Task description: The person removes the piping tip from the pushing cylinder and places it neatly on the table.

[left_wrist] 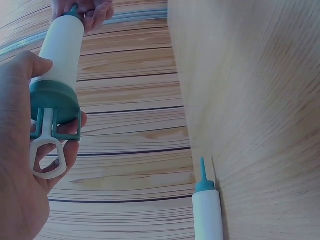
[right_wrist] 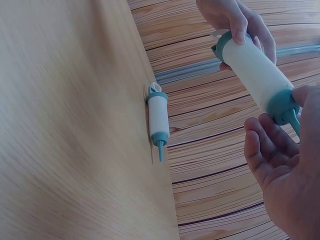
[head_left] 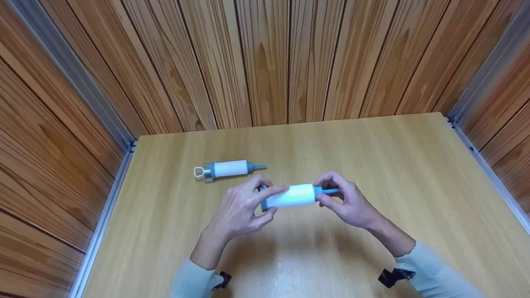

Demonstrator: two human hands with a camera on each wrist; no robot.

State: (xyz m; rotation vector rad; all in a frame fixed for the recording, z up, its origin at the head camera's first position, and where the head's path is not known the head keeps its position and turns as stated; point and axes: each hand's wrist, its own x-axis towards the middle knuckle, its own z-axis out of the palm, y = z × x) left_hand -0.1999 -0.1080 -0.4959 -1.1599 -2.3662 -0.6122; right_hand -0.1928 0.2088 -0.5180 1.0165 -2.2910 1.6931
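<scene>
Between the two hands, above the table, a white syringe-like dispenser (head_left: pixel 298 195) with teal end caps is held level. My left hand (head_left: pixel 243 207) grips its handle end, thumb and fingers around the teal collar; the left wrist view shows the white pull ring (left_wrist: pixel 48 159) there. With thumb and fingertips, my right hand (head_left: pixel 349 201) pinches the teal cap (right_wrist: pixel 281 105) at the nozzle end. A second dispenser (head_left: pixel 231 169) of the same look lies on the table beyond the left hand, nozzle pointing right, touched by neither hand.
The wooden table (head_left: pixel 415 164) has metal rails (head_left: pixel 104 235) along its left and right sides. Wood-plank walls (head_left: pixel 261 48) rise at the back and both sides. Small black devices (head_left: pixel 393 277) sit at both wrists.
</scene>
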